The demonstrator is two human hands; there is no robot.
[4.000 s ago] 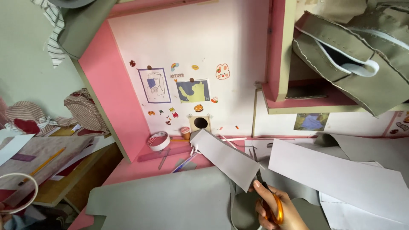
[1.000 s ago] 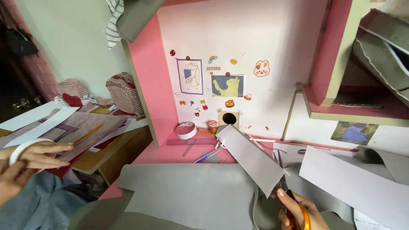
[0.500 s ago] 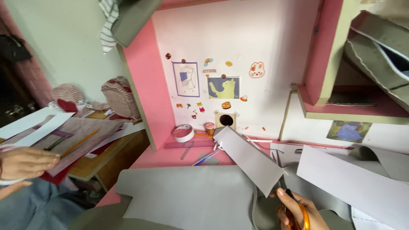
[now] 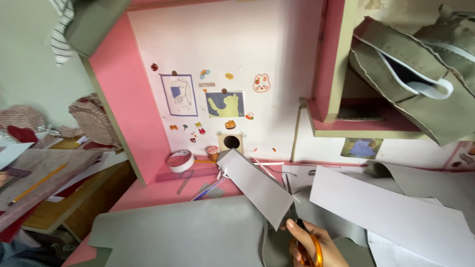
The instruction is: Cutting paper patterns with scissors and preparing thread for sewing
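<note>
My right hand (image 4: 312, 245) grips orange-handled scissors (image 4: 306, 241) at the bottom edge of the view. Their blades sit under the near end of a long grey card strip (image 4: 255, 185) that slants up toward the back wall. The strip lies over a large grey felt sheet (image 4: 183, 232) spread on the pink desk (image 4: 168, 190). My left hand is out of view.
A tape roll (image 4: 180, 160), a small cup (image 4: 212, 152) and pens (image 4: 208, 189) lie by the back wall. White paper sheets (image 4: 386, 210) lie on the right. Grey felt bags (image 4: 415, 84) hang from the upper right shelf. A cluttered wooden table (image 4: 44, 188) stands at the left.
The view has swung back to the right. My left hand with a tape roll, seen at the left edge a second ago, has left the view. The right hand keeps the scissors.
</note>
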